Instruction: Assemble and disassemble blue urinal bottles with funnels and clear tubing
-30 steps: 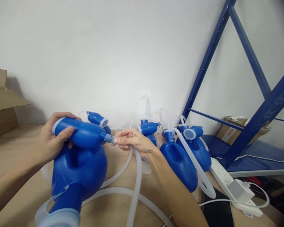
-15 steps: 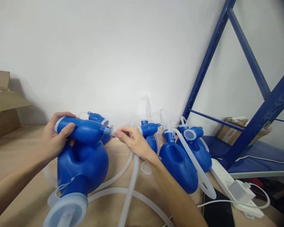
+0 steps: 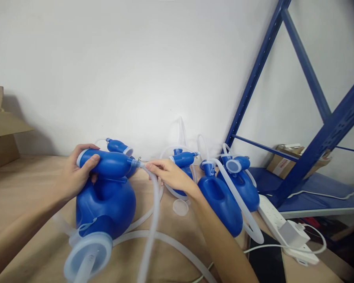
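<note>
My left hand [image 3: 80,169] is wrapped round the wide end of a blue funnel piece [image 3: 110,164], held level above a large blue bottle [image 3: 106,204]. A small wire clip [image 3: 139,159] sits at the piece's narrow clear tip. From that tip a translucent hose [image 3: 153,212] bends down toward the near edge. The fingers of my right hand [image 3: 165,171] pinch the hose just beside the tip. The bottle leans toward me, its white-rimmed mouth [image 3: 88,255] low in view with a tube inside.
More blue bottles [image 3: 220,204] with hoses stand at the centre and right. A round clear cap [image 3: 180,207] lies between. At the right are a white power strip [image 3: 271,216], a black flat object [image 3: 265,257] and a blue metal rack [image 3: 312,145]. A cardboard box [image 3: 2,151] is at the left.
The hose now curves down directly from the tip beside my right fingers, further left than before. My left hand and the blue piece appear slightly further right; the background has shifted a little left.
</note>
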Demonstrator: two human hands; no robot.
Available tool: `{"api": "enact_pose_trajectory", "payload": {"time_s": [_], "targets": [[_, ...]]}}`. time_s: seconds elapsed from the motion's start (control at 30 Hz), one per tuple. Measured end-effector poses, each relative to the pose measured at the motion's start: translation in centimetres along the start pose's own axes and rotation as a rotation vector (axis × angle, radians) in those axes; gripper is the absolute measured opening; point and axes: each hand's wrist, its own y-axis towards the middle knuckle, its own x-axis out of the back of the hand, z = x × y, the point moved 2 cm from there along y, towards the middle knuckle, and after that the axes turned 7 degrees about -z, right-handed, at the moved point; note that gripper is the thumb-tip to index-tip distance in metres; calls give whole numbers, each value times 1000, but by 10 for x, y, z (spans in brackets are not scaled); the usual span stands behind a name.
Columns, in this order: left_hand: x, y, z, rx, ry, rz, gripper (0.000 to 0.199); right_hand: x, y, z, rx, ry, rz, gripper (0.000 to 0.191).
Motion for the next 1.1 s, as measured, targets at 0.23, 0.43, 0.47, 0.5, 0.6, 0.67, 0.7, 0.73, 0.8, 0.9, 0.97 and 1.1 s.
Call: {"api": "enact_pose_trajectory", "payload": {"time_s": [0.23, 0.43, 0.47, 0.5, 0.6, 0.67, 0.7, 0.73, 0.8, 0.9, 0.97, 1.1], "targets": [[-25, 14, 6, 46, 39, 59, 45, 38, -45, -38, -303, -705, 340, 37], [-55, 24, 37, 128, 45, 134, 50, 19, -72, -73, -439, -1074, 514, 57], [-59, 26, 42, 135, 39, 148, 53, 15, -72, -77, -443, -1089, 518, 58], [-63, 28, 45, 130, 48, 168, 55, 12, -72, -79, -443, -1098, 523, 58], [-70, 33, 49, 48, 161, 243, 60, 13, -70, -76, -423, -1093, 534, 48], [-72, 37, 47, -29, 233, 264, 63, 23, -71, -66, -393, -1065, 522, 31], [-73, 39, 46, -53, 237, 253, 67, 30, -72, -59, -377, -1054, 509, 23], [-72, 42, 43, -60, 216, 225, 72, 38, -73, -51, -351, -1036, 477, 22], [-70, 46, 36, -32, 111, 138, 83, 53, -75, -34, -262, -965, 336, 32], [-65, 46, 14, -57, -60, 5, 83, 66, -75, -6, -73, -554, -64, 38], [-64, 36, -9, -208, -81, -32, 77, 63, -72, 9, 4, -170, -227, 39], [-72, -6, -53, -654, -13, 58, 91, 33, -55, 33, 155, 287, -316, 43]]}}
